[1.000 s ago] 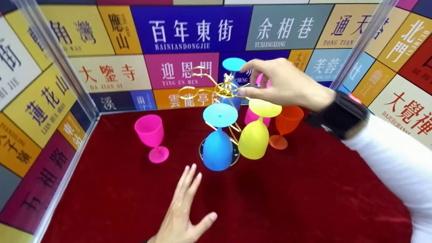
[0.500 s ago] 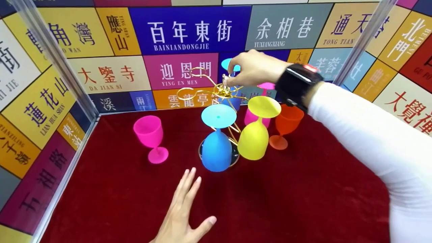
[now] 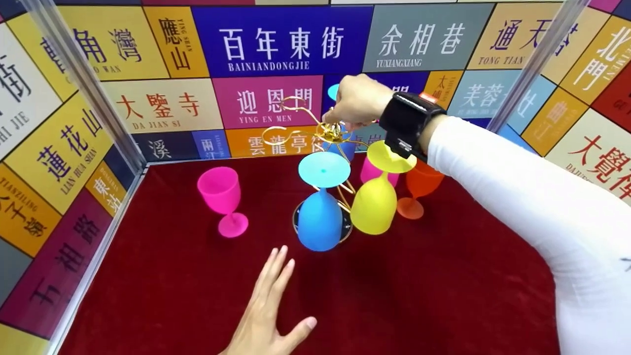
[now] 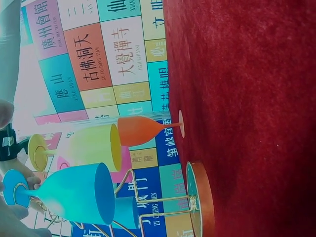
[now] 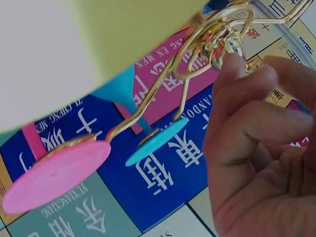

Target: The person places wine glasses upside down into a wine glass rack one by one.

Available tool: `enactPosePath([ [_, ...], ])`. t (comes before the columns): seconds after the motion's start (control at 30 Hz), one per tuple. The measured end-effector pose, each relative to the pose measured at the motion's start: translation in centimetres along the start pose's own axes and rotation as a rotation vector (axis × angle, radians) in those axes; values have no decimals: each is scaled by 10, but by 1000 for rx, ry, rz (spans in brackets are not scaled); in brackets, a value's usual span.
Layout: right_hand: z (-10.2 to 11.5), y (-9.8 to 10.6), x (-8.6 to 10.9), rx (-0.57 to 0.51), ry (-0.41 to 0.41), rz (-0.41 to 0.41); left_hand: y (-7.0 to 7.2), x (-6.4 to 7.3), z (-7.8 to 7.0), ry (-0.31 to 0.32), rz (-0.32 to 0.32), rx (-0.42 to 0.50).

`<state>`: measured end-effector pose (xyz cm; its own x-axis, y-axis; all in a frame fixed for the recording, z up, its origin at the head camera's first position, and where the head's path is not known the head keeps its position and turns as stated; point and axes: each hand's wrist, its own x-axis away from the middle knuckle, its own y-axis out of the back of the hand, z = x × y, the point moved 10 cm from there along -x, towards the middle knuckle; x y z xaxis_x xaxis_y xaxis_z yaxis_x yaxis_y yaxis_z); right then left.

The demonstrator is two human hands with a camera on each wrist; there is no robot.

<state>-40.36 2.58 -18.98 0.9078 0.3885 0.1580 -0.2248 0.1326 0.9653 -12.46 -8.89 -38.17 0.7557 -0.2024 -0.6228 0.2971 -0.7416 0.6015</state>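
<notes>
My right hand (image 3: 356,101) pinches the ornate gold knob on top of a wire goblet rack (image 3: 331,132); in the right wrist view the fingers (image 5: 234,66) curl at that knob (image 5: 222,47). Upside down on the rack's arms hang a blue goblet (image 3: 320,222) and a yellow goblet (image 3: 374,204) at the front. Behind them hang a pink goblet (image 5: 59,173) and a second blue goblet (image 5: 158,140). Two arms at the left hold nothing. My left hand (image 3: 266,308), fingers straight and thumb spread, stays low before the rack, apart from the goblets.
A magenta goblet (image 3: 219,192) stands upright on the dark red cloth (image 3: 162,276) left of the rack. Right of it stands an orange goblet (image 3: 419,185), partly behind the right wrist. Printed panels (image 3: 281,39) with clear corner posts enclose the cloth on the back and sides.
My right hand has moved left, from above the yellow goblet to the rack's top knob, and its fingers have closed there. The left hand has stayed nearly still.
</notes>
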Motion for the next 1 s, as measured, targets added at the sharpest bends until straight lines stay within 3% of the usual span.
enactPosePath([
  [0.5, -7, -5, -6, -96, -103, 31, 5, 2, 2, -1, -14, 14],
  [1.0, -2, -6, -12, -100, -81, 20, 8, 3, 5, -8, -30, 20],
])
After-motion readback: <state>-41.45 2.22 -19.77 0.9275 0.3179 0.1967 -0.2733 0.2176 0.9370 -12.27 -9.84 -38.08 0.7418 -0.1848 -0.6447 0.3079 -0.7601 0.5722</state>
